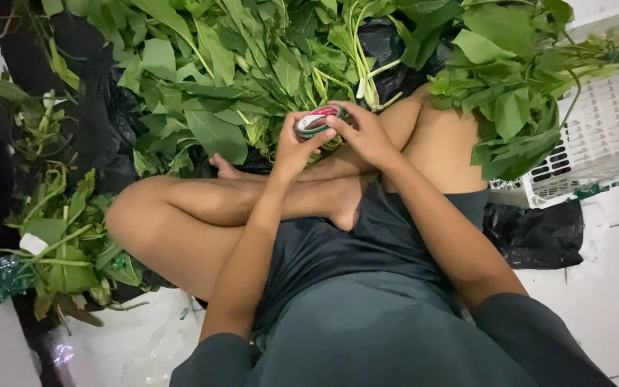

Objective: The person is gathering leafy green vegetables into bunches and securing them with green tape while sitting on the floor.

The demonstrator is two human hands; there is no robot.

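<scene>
I sit cross-legged on the floor. Both hands meet above my crossed legs and hold one small roll of tape (317, 120), red, white and green. My left hand (291, 147) cups the roll from the left and below. My right hand (367, 135) covers it from the right, fingers curled over its top edge. Just beyond the hands lies a big pile of green leafy stalks (216, 79) on black plastic sheeting (98, 115).
A white slatted plastic basket (596, 136) with more leafy stalks (510, 79) hanging over it stands at the right. Loose leaves and trimmings (59, 244) lie at my left knee. A crumpled black bag (535, 233) lies by my right thigh on the white tiled floor (610, 287).
</scene>
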